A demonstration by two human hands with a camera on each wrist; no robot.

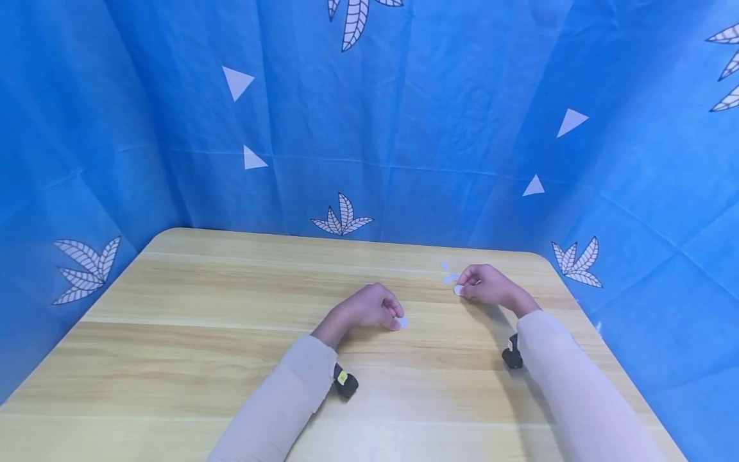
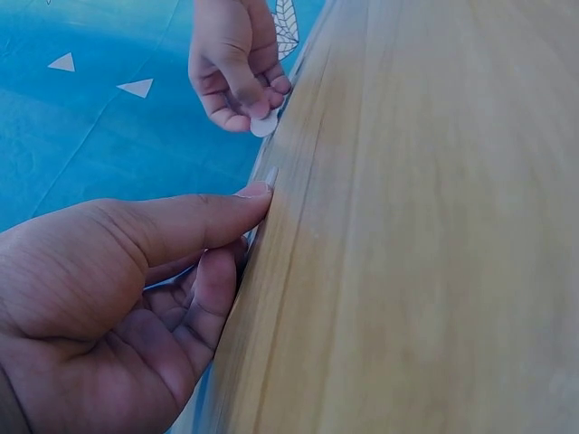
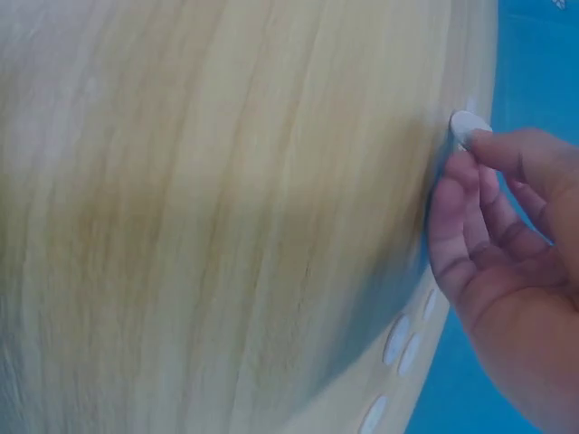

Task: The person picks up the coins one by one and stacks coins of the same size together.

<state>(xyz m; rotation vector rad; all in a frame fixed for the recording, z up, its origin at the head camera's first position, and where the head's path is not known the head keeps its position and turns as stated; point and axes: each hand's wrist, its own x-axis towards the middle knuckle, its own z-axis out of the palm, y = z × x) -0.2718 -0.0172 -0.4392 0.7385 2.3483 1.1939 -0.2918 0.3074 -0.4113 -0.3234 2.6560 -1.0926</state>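
Between thumb and fingertips my left hand (image 1: 372, 307) pinches a small round white disc (image 1: 402, 323) low over the table. The left wrist view shows that disc (image 2: 271, 178) almost edge-on at the thumb tip. To the right and farther back, my right hand (image 1: 489, 285) pinches another white disc (image 1: 458, 290), which faces the camera more flatly in the right wrist view, by the thumb tip (image 3: 479, 137). Several loose white discs (image 3: 396, 339) lie flat on the table beside the right hand. Whether the held discs touch the tabletop I cannot tell.
The light wooden table (image 1: 190, 359) has rounded far corners. A blue curtain (image 1: 462, 115) with white leaf and triangle prints hangs behind it and at both sides. Black wrist cameras (image 1: 346, 383) sit at the cuffs of both light sleeves.
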